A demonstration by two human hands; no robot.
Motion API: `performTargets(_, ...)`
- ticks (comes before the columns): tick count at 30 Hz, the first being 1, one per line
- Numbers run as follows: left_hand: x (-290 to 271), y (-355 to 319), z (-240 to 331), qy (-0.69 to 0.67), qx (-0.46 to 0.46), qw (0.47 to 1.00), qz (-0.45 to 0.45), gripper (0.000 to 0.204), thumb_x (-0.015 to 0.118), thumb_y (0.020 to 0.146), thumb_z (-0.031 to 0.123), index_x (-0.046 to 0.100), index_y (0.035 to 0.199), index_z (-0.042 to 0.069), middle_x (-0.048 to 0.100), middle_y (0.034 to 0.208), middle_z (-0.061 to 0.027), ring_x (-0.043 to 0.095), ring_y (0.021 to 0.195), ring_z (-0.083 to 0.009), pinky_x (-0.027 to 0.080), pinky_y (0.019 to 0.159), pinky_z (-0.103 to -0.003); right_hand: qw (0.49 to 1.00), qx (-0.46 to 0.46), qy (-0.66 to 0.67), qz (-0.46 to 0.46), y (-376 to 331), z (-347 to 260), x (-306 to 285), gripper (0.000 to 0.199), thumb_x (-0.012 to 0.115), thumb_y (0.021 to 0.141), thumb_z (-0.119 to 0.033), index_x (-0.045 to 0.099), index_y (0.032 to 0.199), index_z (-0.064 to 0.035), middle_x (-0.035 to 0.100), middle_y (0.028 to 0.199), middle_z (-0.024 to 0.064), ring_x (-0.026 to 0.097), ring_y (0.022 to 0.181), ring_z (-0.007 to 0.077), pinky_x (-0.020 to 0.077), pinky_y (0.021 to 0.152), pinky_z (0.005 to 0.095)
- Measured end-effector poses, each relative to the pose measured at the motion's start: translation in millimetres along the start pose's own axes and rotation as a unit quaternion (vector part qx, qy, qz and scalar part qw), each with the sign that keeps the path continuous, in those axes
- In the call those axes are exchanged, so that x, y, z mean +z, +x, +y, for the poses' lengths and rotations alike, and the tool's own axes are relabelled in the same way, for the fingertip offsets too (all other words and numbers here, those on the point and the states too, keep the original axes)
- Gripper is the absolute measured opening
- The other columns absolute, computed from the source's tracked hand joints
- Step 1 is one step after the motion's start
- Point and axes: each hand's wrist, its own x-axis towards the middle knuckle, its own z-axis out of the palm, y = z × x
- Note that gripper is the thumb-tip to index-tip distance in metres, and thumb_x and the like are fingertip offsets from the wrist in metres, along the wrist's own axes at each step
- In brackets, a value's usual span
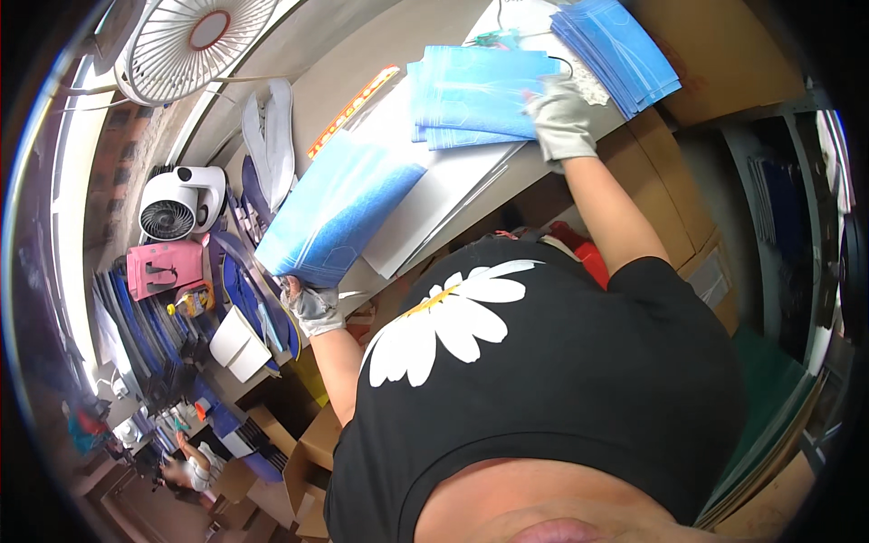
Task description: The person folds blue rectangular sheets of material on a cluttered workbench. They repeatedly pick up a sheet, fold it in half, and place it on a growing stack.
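My left hand, in a pale work glove, grips the near end of a blue patterned sheet. The sheet slants across the left part of the worktable, over white sheets. Further right, my gloved right hand is at the right edge of a fanned stack of blue sheets. Its fingers reach onto that edge but are blurred, so their hold is unclear. A second pile of blue sheets lies beyond that hand at the far right.
A white fan stands at the far left, with a small black-and-white fan nearer. Folders and a pink bag crowd the left side. Cardboard stands at the right. Another person is at the lower left.
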Motion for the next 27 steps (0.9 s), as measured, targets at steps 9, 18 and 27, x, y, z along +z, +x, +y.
performTargets(9,45.5,-11.9,-5.5,-0.041,-0.058,0.997,-0.044,0.07,0.074,0.083,0.027,0.041,0.141,0.006,0.05,0.139,-0.0135,0.05,0.124,-0.0349,0.039,0.106,-0.056,0.825,0.043,0.229,-0.515,-39.4,-122.1,45.1,0.044,0.064,0.088,-0.043,0.069,0.108,-0.0043,0.067,0.101,0.01,0.06,0.086,0.0245,0.0484,0.076,0.0365)
performTargets(18,72.2,1.5,-35.4,0.054,-0.123,0.99,-0.034,0.059,0.064,0.09,0.026,0.041,0.14,0.004,0.052,0.135,-0.0168,0.053,0.121,-0.0341,0.043,0.103,-0.053,0.865,-0.014,0.058,-0.499,-27.4,-90.4,2.9,0.064,0.075,0.079,-0.043,0.061,0.121,0.0028,0.064,0.118,0.0208,0.057,0.113,0.0314,0.0448,0.096,0.0389)
performTargets(27,82.1,20.5,-42.0,0.084,-0.175,0.981,0.024,0.058,0.062,0.092,0.02,0.038,0.14,-0.003,0.054,0.133,-0.0182,0.056,0.118,-0.033,0.046,0.102,-0.047,0.809,0.145,0.357,-0.444,-39.3,-130.8,-10.3,0.035,0.076,0.083,-0.027,0.068,0.099,0.0029,0.069,0.09,0.011,0.065,0.08,0.02,0.0536,0.069,0.0345)
